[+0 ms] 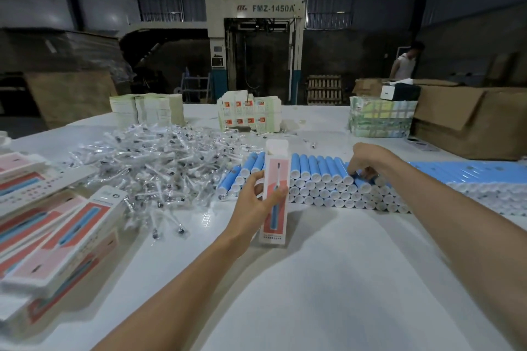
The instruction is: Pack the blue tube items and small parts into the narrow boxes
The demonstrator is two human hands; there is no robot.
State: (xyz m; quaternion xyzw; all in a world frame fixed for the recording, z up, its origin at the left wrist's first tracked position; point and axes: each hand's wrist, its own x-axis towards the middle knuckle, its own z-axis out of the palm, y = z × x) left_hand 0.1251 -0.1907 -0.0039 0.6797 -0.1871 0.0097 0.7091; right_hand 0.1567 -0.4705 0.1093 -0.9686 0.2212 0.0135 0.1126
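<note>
My left hand [258, 198] grips a narrow pink and white box [275, 194] and holds it upright on the white table [328, 279], its top flap open. Behind the box lies a stacked row of blue tubes [319, 179] with white end caps. My right hand [366, 162] reaches onto the top of that stack, its fingers curled round one blue tube [363, 184]. A big heap of small parts in clear wrappers [159, 162] lies to the left of the tubes.
Packed pink boxes [57, 236] are piled at the left edge. More blue tubes [484, 182] run to the right. Stacks of flat cartons [248, 114] and brown cardboard boxes [470, 120] stand at the table's far side. A person [405, 63] stands behind them.
</note>
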